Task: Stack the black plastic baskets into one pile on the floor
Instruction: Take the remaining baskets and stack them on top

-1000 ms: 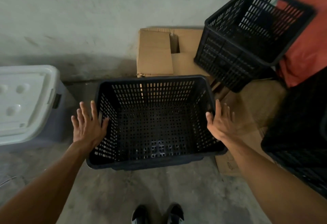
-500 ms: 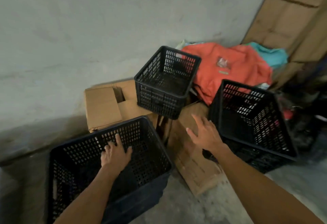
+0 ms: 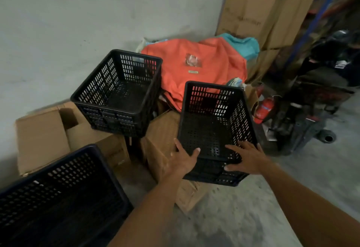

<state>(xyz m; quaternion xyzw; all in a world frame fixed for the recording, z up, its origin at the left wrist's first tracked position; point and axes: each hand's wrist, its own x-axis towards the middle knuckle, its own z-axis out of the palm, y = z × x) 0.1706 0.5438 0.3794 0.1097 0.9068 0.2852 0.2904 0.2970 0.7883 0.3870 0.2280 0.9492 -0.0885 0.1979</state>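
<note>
1. Step in hand: taking up the second basket (image 3: 214, 129), which rested tilted on a cardboard box (image 3: 161, 141).
2. Left hand (image 3: 185, 161) and right hand (image 3: 247, 159) clasped its near rim, set apart.
3. Next move, as judged: lift it and nest it in the floor basket (image 3: 58, 198) at lower left; a third basket (image 3: 120, 92) waited on boxes.

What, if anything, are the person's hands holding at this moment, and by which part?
Both hands grip the right-hand black basket by its near rim: the left hand at the near-left corner, the right hand at the near-right corner.

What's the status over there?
Both hands, left and right, gripping right basket's near rim. Floor basket waits empty. Nothing blocking.
</note>
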